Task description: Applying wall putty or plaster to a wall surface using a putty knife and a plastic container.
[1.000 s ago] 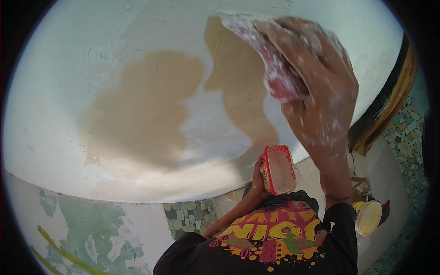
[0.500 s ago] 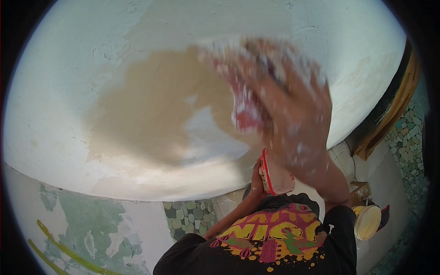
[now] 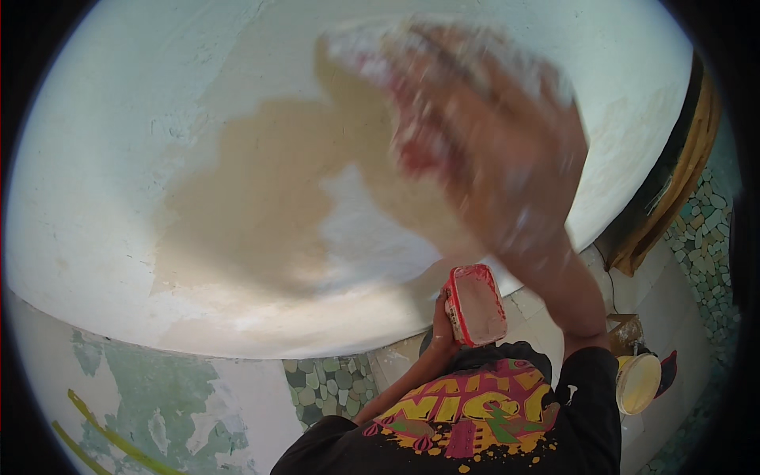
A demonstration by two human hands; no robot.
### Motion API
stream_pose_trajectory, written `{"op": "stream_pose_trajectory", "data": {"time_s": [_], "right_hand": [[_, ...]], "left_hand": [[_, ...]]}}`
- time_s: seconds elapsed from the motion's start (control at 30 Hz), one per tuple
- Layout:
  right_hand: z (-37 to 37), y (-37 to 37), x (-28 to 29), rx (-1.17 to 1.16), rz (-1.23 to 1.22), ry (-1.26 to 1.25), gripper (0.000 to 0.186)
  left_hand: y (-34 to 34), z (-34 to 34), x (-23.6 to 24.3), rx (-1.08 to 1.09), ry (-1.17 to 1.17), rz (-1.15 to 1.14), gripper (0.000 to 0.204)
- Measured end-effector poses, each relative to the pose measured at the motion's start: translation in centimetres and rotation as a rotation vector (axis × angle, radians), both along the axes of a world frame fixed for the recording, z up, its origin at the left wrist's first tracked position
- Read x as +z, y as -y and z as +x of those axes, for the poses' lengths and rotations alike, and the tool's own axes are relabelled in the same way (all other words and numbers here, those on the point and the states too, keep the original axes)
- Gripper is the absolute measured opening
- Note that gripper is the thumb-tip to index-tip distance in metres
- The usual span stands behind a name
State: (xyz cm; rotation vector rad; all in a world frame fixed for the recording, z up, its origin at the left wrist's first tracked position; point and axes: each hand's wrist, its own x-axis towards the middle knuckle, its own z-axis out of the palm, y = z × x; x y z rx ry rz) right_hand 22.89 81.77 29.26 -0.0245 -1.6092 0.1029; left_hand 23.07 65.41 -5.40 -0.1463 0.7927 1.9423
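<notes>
My right hand (image 3: 514, 150), blurred and spattered with white paste, is raised against the pale curved wall (image 3: 103, 198). Its fingers are closed around a reddish thing (image 3: 419, 154) coated in white paste; motion blur hides its exact kind. Low in front of my body, my left hand (image 3: 444, 328) grips a red-rimmed plastic tub (image 3: 502, 305) by its left side. Pale paste lies inside the tub and clings to its walls. A wide tan patch (image 3: 245, 198) spreads over the wall, with a whiter area (image 3: 368, 237) beside it.
At lower right stands a bucket (image 3: 638, 384) with pale yellow content, near a cardboard box (image 3: 625, 332). A brown curved edge (image 3: 685, 182) borders the wall on the right. Pebble-patterned flooring (image 3: 328, 384) and peeling green-white paint (image 3: 166, 388) show below.
My right hand has moved up along the wall with the reddish thing. The tub in my left hand now shows more of its inside, no longer overlapped by my right wrist.
</notes>
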Motion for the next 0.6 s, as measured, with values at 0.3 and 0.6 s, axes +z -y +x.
{"op": "stream_pose_trajectory", "data": {"time_s": [0.3,0.6], "right_hand": [[4.5,-1.5,-7.3,0.012,0.014,0.548,0.038],[1.3,-2.0,-1.1,-0.032,0.007,0.346,0.035]], "left_hand": [[-3.0,1.3,2.9,0.055,-0.072,-0.113,0.069],[-5.1,1.6,-1.1,0.093,-0.069,-0.127,0.064]]}}
